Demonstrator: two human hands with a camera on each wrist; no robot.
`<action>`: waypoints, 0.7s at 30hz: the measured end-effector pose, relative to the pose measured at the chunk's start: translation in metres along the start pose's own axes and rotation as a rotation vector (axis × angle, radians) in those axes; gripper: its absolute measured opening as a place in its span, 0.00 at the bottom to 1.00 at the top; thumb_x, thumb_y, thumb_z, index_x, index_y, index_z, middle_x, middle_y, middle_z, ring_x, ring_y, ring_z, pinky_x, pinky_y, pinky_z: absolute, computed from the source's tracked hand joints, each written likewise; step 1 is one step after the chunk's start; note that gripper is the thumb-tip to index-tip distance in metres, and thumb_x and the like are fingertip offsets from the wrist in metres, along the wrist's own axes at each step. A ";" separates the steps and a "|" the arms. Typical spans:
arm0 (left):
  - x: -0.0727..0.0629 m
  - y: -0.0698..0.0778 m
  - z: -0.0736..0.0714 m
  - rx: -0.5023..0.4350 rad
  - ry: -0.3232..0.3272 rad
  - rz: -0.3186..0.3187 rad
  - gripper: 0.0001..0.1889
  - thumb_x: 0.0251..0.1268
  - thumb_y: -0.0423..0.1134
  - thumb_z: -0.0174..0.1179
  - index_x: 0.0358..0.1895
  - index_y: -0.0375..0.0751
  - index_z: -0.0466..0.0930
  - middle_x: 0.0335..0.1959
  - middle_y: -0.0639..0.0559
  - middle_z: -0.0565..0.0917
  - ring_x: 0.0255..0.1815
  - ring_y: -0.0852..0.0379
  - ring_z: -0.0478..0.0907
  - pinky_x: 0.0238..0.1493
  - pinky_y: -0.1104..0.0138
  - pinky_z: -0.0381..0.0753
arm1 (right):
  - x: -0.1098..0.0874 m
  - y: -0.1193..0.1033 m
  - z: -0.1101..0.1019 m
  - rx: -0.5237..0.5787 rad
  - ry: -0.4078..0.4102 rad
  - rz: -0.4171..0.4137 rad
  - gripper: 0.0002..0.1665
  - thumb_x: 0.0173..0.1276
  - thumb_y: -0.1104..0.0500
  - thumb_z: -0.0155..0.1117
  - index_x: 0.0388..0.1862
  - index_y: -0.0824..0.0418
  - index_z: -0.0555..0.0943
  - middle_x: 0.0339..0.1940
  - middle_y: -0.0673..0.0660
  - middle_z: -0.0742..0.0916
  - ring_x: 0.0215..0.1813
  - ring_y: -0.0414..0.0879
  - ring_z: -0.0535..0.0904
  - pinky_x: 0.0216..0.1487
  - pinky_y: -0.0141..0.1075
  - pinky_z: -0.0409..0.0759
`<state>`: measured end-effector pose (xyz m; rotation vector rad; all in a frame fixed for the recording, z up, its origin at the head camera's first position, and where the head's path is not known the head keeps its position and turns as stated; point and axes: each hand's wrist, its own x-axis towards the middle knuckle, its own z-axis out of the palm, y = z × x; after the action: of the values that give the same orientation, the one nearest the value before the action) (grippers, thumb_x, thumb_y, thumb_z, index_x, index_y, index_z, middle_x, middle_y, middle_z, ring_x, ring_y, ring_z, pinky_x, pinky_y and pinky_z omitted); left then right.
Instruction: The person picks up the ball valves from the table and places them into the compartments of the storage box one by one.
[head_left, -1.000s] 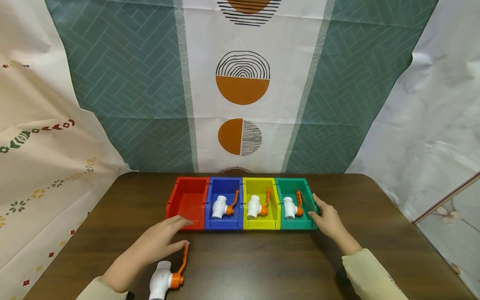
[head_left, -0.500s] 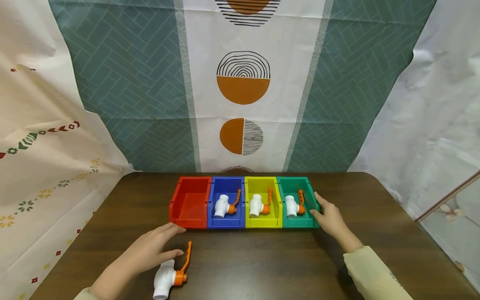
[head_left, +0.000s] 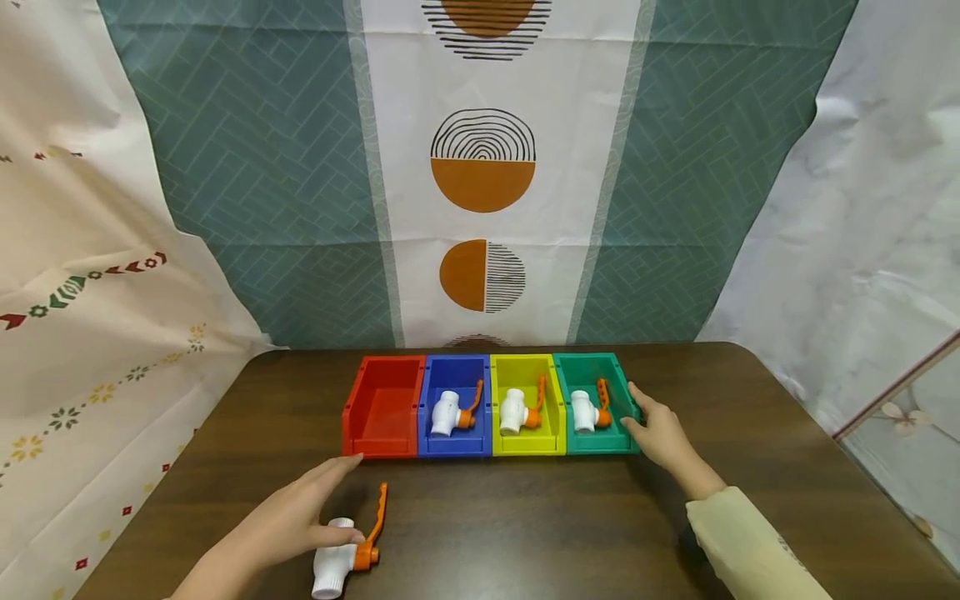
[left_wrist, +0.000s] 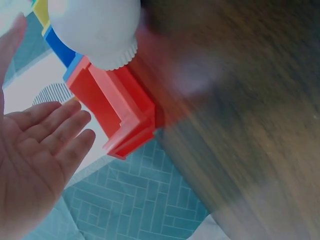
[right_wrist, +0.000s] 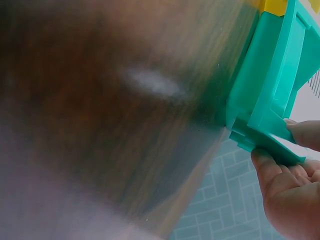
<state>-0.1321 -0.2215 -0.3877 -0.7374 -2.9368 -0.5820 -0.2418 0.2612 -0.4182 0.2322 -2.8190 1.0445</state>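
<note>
A white plastic ball valve [head_left: 330, 572] with an orange lever handle lies on the table at the lower left. My left hand [head_left: 288, 515] hovers over it with fingers extended and thumb apart, holding nothing; in the left wrist view the white valve body [left_wrist: 95, 30] is beside the spread hand. My right hand [head_left: 666, 435] pinches the right side wall of the green bin [head_left: 600, 446], thumb at the rim and fingers against the outside, as the right wrist view shows. The green, yellow [head_left: 551, 446] and blue bins [head_left: 457, 447] each hold one similar valve.
The red bin [head_left: 386, 408], with nothing in it, stands at the left end of the joined row. A dark wooden table [head_left: 510, 525] carries everything. Patterned cloth [head_left: 300, 167] hangs behind the table and at both sides.
My left hand has drawn back from near the red bin and come lower over the loose valve. My right hand stays at the green bin. The head view has shifted slightly.
</note>
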 end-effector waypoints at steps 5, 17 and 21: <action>-0.004 -0.006 0.003 -0.047 -0.041 -0.010 0.54 0.42 0.65 0.69 0.67 0.29 0.64 0.64 0.38 0.71 0.62 0.40 0.71 0.57 0.46 0.73 | 0.000 0.000 0.000 0.006 -0.008 0.010 0.37 0.67 0.66 0.57 0.72 0.73 0.55 0.67 0.76 0.66 0.64 0.68 0.68 0.58 0.58 0.73; -0.017 -0.011 0.008 -0.120 -0.196 -0.068 0.63 0.37 0.68 0.70 0.70 0.25 0.54 0.69 0.33 0.64 0.65 0.37 0.67 0.57 0.49 0.76 | 0.001 0.000 0.000 0.007 -0.003 0.003 0.37 0.68 0.67 0.57 0.72 0.73 0.55 0.67 0.75 0.66 0.66 0.68 0.67 0.59 0.59 0.72; -0.021 -0.011 0.011 -0.130 -0.205 -0.076 0.64 0.35 0.68 0.70 0.70 0.27 0.54 0.69 0.34 0.64 0.64 0.38 0.67 0.57 0.54 0.77 | 0.001 0.001 0.000 0.002 0.003 0.002 0.37 0.67 0.67 0.57 0.72 0.73 0.55 0.67 0.75 0.66 0.65 0.69 0.67 0.59 0.59 0.71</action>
<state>-0.1187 -0.2357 -0.4050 -0.7426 -3.1517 -0.7524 -0.2426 0.2612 -0.4188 0.2280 -2.8157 1.0470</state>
